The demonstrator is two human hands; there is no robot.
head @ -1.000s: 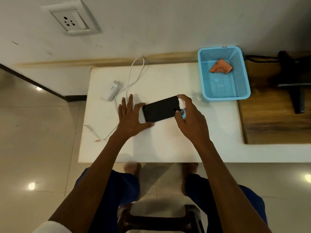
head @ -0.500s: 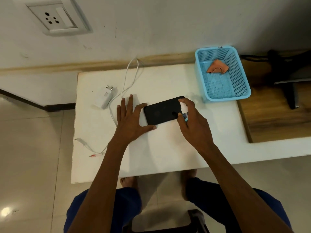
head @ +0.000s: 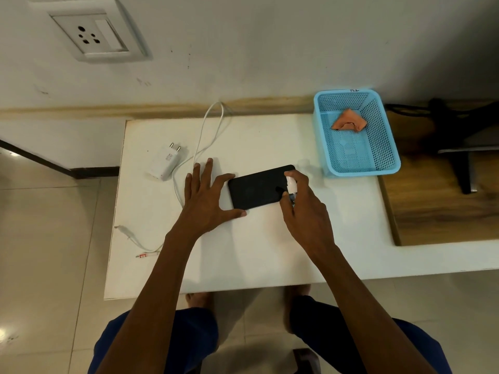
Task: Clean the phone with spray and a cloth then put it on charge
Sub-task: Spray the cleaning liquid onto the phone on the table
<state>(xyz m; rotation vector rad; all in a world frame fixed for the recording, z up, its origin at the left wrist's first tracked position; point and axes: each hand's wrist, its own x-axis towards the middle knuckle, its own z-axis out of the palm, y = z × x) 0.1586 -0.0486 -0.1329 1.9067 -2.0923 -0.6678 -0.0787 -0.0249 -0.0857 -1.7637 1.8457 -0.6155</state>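
Observation:
A black phone [head: 258, 188] lies flat on the white table [head: 243, 255]. My left hand [head: 206, 199] holds its left end between thumb and forefinger, the other fingers spread on the table. My right hand [head: 303, 207] grips a small spray bottle [head: 291, 186] with a white cap, held over the phone's right end. An orange cloth [head: 349, 123] lies crumpled in the blue basket [head: 384, 163] at the table's back right. A white charger plug [head: 166, 163] lies to the left, and its white cable [head: 201, 141] loops to the back edge and runs forward to a loose connector end [head: 144, 255].
A wall socket [head: 90, 36] sits on the wall, up and to the left. A wooden board [head: 442, 209] with a black stand [head: 459, 157] lies right of the basket. My knees and a stool are below the table's front edge.
My hands and the phone have stayed in nearly the same pose. The view has shifted a little; the spray bottle sits slightly further over the phone's right end.

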